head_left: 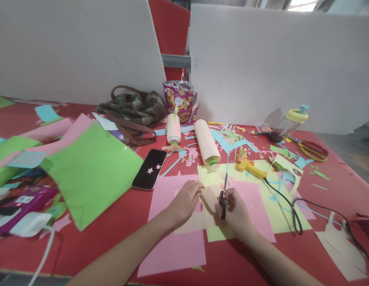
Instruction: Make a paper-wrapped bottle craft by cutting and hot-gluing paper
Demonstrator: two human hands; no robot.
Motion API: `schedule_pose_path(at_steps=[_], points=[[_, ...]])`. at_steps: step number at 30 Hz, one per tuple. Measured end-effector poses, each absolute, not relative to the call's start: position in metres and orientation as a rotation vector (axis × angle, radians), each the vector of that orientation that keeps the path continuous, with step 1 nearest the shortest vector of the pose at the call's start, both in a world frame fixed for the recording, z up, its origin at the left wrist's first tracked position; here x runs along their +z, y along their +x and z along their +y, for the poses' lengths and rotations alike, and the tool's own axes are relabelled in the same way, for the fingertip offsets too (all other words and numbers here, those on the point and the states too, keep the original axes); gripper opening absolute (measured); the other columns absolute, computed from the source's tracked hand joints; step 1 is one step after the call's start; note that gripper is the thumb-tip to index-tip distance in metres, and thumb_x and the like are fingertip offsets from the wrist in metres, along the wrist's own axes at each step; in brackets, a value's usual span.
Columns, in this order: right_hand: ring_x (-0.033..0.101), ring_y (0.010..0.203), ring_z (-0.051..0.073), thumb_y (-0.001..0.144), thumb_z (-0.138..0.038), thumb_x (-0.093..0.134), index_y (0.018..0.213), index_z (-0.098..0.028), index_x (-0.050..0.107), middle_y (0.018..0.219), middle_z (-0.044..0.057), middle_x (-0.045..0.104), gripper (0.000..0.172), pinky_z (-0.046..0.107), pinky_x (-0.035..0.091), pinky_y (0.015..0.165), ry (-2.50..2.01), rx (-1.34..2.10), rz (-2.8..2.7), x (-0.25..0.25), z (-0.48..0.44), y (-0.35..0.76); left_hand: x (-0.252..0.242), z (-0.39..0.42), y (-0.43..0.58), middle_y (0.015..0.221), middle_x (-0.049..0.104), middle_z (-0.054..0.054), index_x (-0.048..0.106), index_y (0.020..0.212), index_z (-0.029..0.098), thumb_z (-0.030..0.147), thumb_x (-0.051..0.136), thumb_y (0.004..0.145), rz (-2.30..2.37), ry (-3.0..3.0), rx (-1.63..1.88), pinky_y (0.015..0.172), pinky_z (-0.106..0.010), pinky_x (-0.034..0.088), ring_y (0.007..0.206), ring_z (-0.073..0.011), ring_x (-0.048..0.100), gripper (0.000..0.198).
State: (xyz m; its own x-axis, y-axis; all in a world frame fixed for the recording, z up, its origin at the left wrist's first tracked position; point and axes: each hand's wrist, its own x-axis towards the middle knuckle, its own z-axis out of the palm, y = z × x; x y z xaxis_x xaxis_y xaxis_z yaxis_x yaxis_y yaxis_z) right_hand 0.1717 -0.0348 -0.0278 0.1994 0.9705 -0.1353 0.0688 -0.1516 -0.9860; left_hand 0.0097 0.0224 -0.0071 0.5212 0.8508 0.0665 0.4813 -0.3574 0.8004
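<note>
My right hand [234,210] grips black-handled scissors [225,184], their blades pointing away from me. To its left, my left hand [187,200] is closed in a pinch, with a tiny pale bit at the fingertips too small to make out. Under both hands lie cream paper [210,198], a pink sheet [175,254] and a pale yellow sheet [217,234], overlapping. Just beyond the hands, a cream paper-wrapped bottle [206,139] with a green cap lies on its side. A second wrapped bottle [173,129], with paper pieces attached, is beside it.
A yellow glue gun [251,169] trails a black cord on the right. Left are a phone [149,170] bearing pink stars and a green sheet [92,171]. Behind sit a plaid bag [137,107], a snack bag [181,101], a clear cup [288,125] and red-yellow-handled pliers [314,149]. Paper scraps litter the red table.
</note>
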Motion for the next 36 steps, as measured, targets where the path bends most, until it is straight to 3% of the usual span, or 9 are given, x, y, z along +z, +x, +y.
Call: schedule_pose_path(at_steps=[2,9,14,20,24,29,32,36], points=[[0.052,0.063,0.012,0.06,-0.017,0.056,0.072,-0.023,0.035,0.071,-0.002,0.052,0.026,0.02,0.041,0.049,-1.495,1.114,-1.076,-0.03,-0.035,0.172,-0.01,0.022,0.012,0.096,0.054,-0.007,0.051,0.094,0.016,0.013,0.035,0.08,1.027,2.115,0.629,0.084,-0.032,0.037,0.094,-0.0178,0.045,0.021],[0.053,0.065,0.014,0.061,-0.018,0.053,0.072,-0.022,0.034,0.069,-0.001,0.052,0.022,0.019,0.039,0.044,-1.542,1.096,-1.135,-0.035,-0.036,0.173,0.0,0.025,0.017,0.088,0.055,-0.005,0.051,0.09,0.018,0.012,0.034,0.078,1.021,2.085,0.578,0.076,-0.03,0.039,0.086,-0.017,0.049,0.021],[0.047,0.053,0.01,0.061,-0.018,0.054,0.072,-0.022,0.033,0.062,-0.005,0.046,0.024,0.018,0.038,0.044,-1.54,1.098,-1.152,-0.036,-0.037,0.173,0.007,0.039,0.026,0.075,0.057,-0.002,0.051,0.096,0.017,0.014,0.037,0.073,0.972,1.859,0.46,0.054,-0.023,0.039,0.059,-0.0123,0.052,0.027],[0.047,0.056,0.01,0.064,-0.02,0.056,0.074,-0.022,0.034,0.066,-0.004,0.047,0.024,0.024,0.043,0.053,-1.452,1.057,-1.119,-0.029,-0.034,0.176,0.011,0.055,0.033,0.056,0.05,0.002,0.052,0.063,0.015,0.013,0.044,0.063,0.973,1.717,0.409,0.044,-0.019,0.032,0.048,-0.0096,0.047,0.008],[0.048,0.057,0.01,0.064,-0.02,0.056,0.071,-0.023,0.033,0.066,-0.004,0.045,0.024,0.025,0.044,0.054,-1.442,0.998,-1.11,-0.019,-0.027,0.186,0.013,0.057,0.028,0.058,0.046,0.004,0.046,0.07,0.016,0.018,0.044,0.067,1.06,1.619,0.519,0.047,-0.019,0.036,0.05,-0.0086,0.046,0.004],[0.049,0.058,0.011,0.064,-0.015,0.053,0.068,-0.023,0.033,0.063,-0.004,0.048,0.021,0.024,0.042,0.053,-1.411,1.014,-1.303,0.003,-0.021,0.196,0.011,0.036,0.023,0.061,0.041,0.005,0.039,0.074,0.017,0.008,0.041,0.065,1.09,1.148,0.623,0.053,-0.023,0.046,0.051,-0.0071,0.048,0.012],[0.047,0.055,0.011,0.063,-0.011,0.049,0.069,-0.023,0.036,0.062,-0.004,0.049,0.019,0.024,0.039,0.053,-1.41,0.999,-1.486,0.016,-0.017,0.2,0.012,0.021,0.023,0.071,0.047,0.002,0.039,0.077,0.017,0.005,0.042,0.064,0.993,0.882,0.621,0.068,-0.032,0.049,0.065,-0.01,0.054,0.018],[0.04,0.049,0.01,0.063,-0.01,0.047,0.069,-0.022,0.04,0.056,-0.006,0.044,0.015,0.021,0.032,0.048,-1.441,0.969,-1.76,0.03,-0.009,0.202,0.01,0.009,0.019,0.09,0.053,-0.003,0.041,0.09,0.017,0.004,0.045,0.066,0.811,0.73,0.59,0.083,-0.035,0.045,0.087,-0.0142,0.057,0.028]])
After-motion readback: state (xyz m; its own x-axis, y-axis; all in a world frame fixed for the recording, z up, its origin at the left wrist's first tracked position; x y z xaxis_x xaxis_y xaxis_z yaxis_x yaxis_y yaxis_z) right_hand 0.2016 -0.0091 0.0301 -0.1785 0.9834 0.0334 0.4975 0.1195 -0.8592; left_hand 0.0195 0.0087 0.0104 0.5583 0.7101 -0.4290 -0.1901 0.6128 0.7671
